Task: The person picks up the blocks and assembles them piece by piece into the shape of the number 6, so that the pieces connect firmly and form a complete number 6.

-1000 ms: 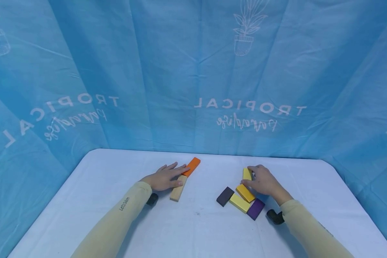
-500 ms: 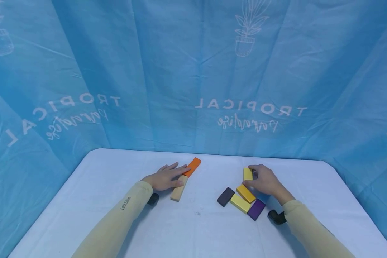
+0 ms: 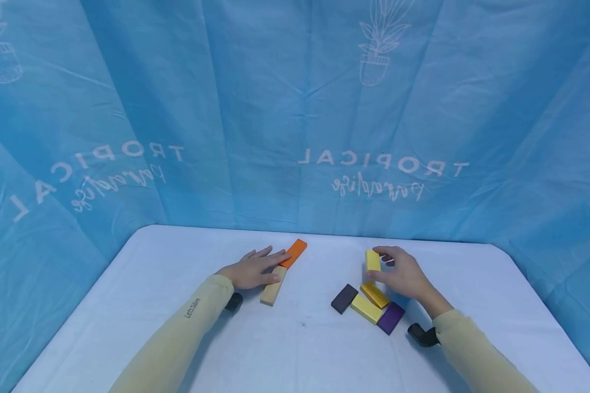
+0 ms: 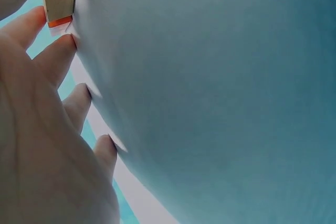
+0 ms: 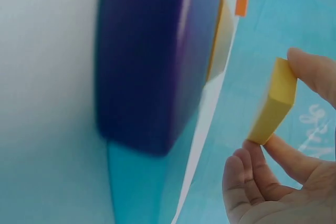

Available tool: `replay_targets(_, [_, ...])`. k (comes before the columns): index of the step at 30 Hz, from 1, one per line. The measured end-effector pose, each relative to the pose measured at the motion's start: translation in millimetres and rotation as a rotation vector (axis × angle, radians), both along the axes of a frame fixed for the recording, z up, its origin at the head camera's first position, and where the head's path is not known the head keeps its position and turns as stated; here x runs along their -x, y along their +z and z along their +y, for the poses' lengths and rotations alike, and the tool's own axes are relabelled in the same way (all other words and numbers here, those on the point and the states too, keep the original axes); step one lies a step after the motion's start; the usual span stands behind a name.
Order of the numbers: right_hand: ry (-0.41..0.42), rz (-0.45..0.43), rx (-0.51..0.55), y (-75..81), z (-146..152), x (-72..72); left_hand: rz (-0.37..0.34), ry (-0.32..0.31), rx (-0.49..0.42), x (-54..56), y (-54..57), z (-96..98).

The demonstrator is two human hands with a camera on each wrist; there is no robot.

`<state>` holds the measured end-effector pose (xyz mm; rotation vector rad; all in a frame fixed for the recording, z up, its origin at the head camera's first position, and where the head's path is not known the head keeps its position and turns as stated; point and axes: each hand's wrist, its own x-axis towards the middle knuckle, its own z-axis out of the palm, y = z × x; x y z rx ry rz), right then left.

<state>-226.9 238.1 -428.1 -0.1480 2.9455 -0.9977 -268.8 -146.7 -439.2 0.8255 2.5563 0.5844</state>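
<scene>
One yellow block (image 3: pixel 372 260) between fingertips (image 5: pixel 296 59) of right grip (image 3: pixel 404 274)

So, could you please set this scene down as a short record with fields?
Left hand: fingers spread, touching the orange block and the plain wood block
Right hand: pinches the light yellow block by its two ends
Other blocks: dark block, golden block, purple block, second yellow block
Surface: white table
Backdrop: blue curtain with white print
</scene>
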Motion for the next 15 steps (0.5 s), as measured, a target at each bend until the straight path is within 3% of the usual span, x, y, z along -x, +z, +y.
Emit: replay_targets(15, [0.107, 0.081, 0.115, 9.3, -29, -21.6, -0.002, 0.006, 0.01, 1.2, -2.6, -0.1])
